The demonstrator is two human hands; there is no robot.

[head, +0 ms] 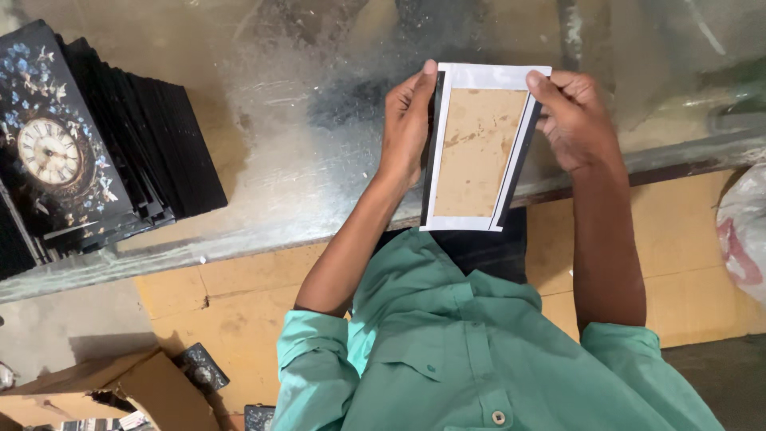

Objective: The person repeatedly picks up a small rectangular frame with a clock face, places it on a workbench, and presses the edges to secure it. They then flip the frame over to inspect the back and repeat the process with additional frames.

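**Both hands hold a paper-edged board above the metal table**

The left hand [405,120] grips the long left edge of a flat rectangular board [477,152], fingers wrapped along the side and the forefinger stretched up to the top corner. The right hand [576,120] pinches the upper right edge, thumb on the face and fingers curled behind. Both forearms rise from the sleeves of a green buttoned shirt [447,351], elbows bent, so the board hangs upright between the hands, just above the near edge of the table.

The board shows a bare brown face, mottled and scuffed like pressed card. White paper strips frame it on all four sides, and thin black edges show along the two long sides.

The table [295,168] is sheet metal, dull, scratched and streaked with pale smears. At its left end stands a leaning stack of black panels [152,136]; the front one carries a round clock face [49,152] among small painted flowers. Below the table the floor [239,303] is tan board. An open cardboard box [120,387] lies at the lower left, and a white plastic bag [742,231] sits at the right edge.
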